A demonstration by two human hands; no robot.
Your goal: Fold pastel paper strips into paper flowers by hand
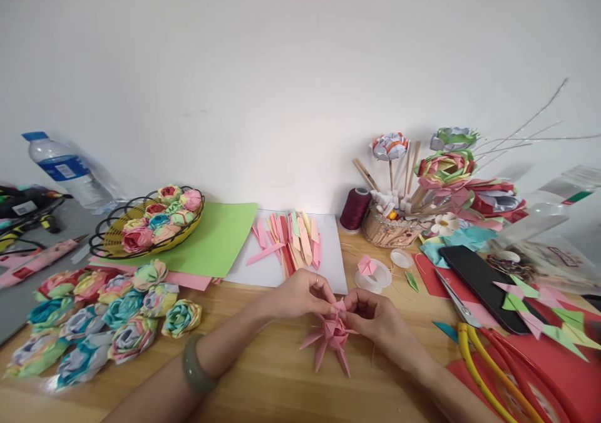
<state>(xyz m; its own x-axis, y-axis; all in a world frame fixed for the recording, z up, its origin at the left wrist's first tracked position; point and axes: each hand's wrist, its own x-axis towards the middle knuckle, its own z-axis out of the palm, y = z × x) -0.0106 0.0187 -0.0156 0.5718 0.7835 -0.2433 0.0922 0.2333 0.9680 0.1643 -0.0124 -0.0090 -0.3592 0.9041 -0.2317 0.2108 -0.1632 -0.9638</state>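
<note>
Both hands meet over a pink folded-paper flower (334, 332) with long pointed petals, low in the middle of the head view. My left hand (300, 295) pinches its upper left part between thumb and fingers. From the other side, my right hand (370, 313) grips the flower's upper right edge. Several points of the paper hang free below the fingers, toward me. Just beyond my right hand, a small pink folded piece (367, 265) rests on a white round lid (375, 279). Past my left hand lie folded paper strips (293, 238) on a white sheet (263, 273).
At left are several paper roses (126, 307) and a yellow basket (188, 235) of more roses. A maroon thread spool (355, 210) and a wicker holder (392, 232) with paper flowers stand behind. Right are a black phone (469, 279), scissors (462, 298) and yellow-handled pliers (488, 373).
</note>
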